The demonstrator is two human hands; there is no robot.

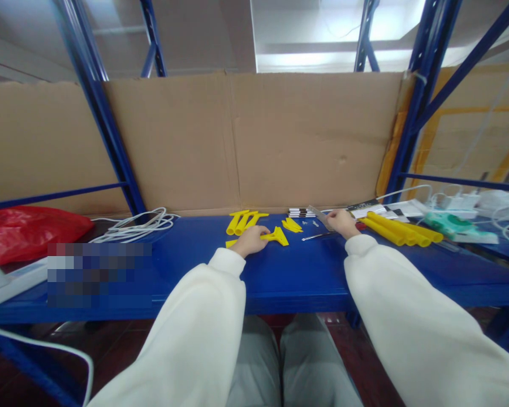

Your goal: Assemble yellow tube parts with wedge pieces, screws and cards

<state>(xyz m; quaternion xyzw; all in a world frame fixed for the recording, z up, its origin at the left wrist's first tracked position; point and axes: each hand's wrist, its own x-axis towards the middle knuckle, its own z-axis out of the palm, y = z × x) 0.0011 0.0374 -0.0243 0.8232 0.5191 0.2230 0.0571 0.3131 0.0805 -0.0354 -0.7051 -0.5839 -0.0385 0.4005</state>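
Observation:
My left hand (251,240) is closed around a yellow T-shaped part (279,236), whose wide end points right. Just behind it lie several yellow T-shaped parts (242,223) with tubular handles. Over at the right, my right hand (341,221) has its fingers closed on a flat, clear strip (320,216). Small yellow pieces (292,225) and tiny metal bits (315,223) lie between the hands. A thin metal tool (316,236) rests just in front of my right hand. Several black-and-white sticks (299,213) lie behind the small pieces.
Several yellow tubes (401,230) lie right of my right hand, near a green-and-white packet (460,227) and white cables. At the left are a coiled white cable (138,226), a red bag (34,229) and a power strip (14,282). Cardboard (254,141) stands behind the blue table (297,277).

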